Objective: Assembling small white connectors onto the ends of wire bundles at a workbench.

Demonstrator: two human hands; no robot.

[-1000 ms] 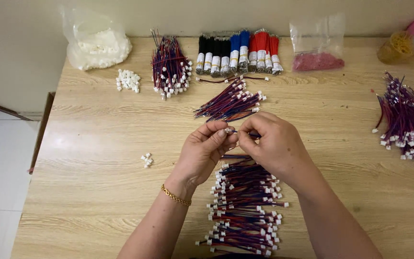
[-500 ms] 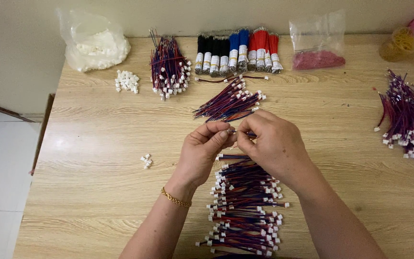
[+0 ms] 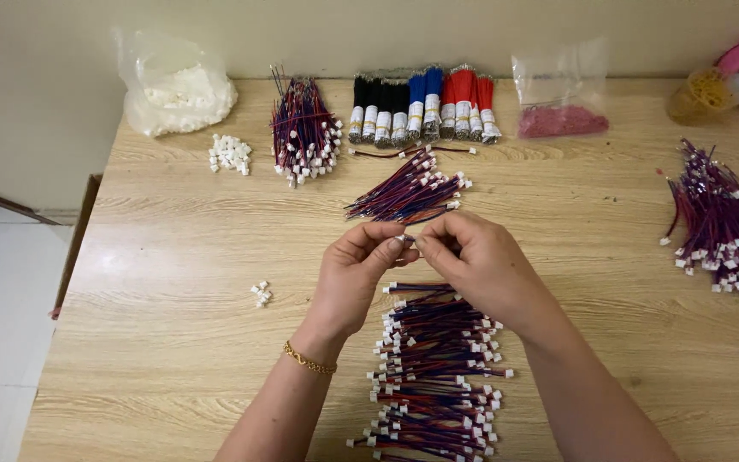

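Looking down from the head cam, I've got both hands meeting over the middle of the wooden bench (image 3: 173, 257). My left hand (image 3: 354, 278) and right hand (image 3: 476, 265) are pinched fingertip to fingertip on one small wire lead (image 3: 406, 240), so each grip is closed tight on it. Only a tiny bit of it pokes out between the thumbs; I can't tell what's on its end.

Right under my wrists lies the long pile of red-and-blue leads with white plugs (image 3: 438, 376), stacked crosswise and running down to the bottom edge. Just above my fingers is a smaller loose bundle of leads (image 3: 408, 192), tilted, not touching my hands.

Further back sits an upright bunch of leads (image 3: 303, 128), then a row of black, blue and red wire hanks (image 3: 421, 107). A little heap of white connectors (image 3: 230, 154) is beside a clear bag of white parts (image 3: 177, 90). A few stray connectors (image 3: 260, 294) sit left of my wrist. Far right there's another wire pile (image 3: 724, 222), and a bag of pink bits (image 3: 562, 107) at the back.
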